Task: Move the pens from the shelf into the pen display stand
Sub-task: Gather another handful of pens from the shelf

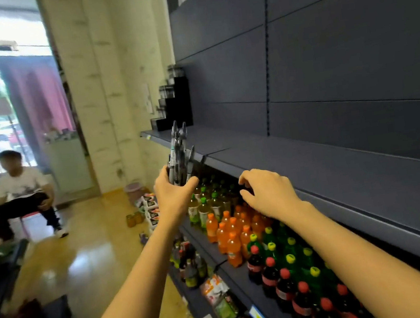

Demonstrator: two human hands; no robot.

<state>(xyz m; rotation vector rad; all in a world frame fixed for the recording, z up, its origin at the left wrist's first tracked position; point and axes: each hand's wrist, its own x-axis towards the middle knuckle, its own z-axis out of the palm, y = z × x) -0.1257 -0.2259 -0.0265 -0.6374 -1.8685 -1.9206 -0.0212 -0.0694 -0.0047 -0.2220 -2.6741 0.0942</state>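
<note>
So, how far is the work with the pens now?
Partly done: the upper tiers of the pen display stand already seem to hold pens. In hand: the left hand grips a bundle of pens. Left: putting that bundle into the stand; the shelf near the right hand shows no more pens.

The dark grey shelf (313, 159) carries a black stepped pen display stand (176, 109) at its far end.

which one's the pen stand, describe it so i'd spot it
Follow the long grey shelf above the drink bottles to its far end by the pale wall. The stand sits there against the back panel. It is black and stepped like a staircase, unlike the round coloured bottles below.
</note>
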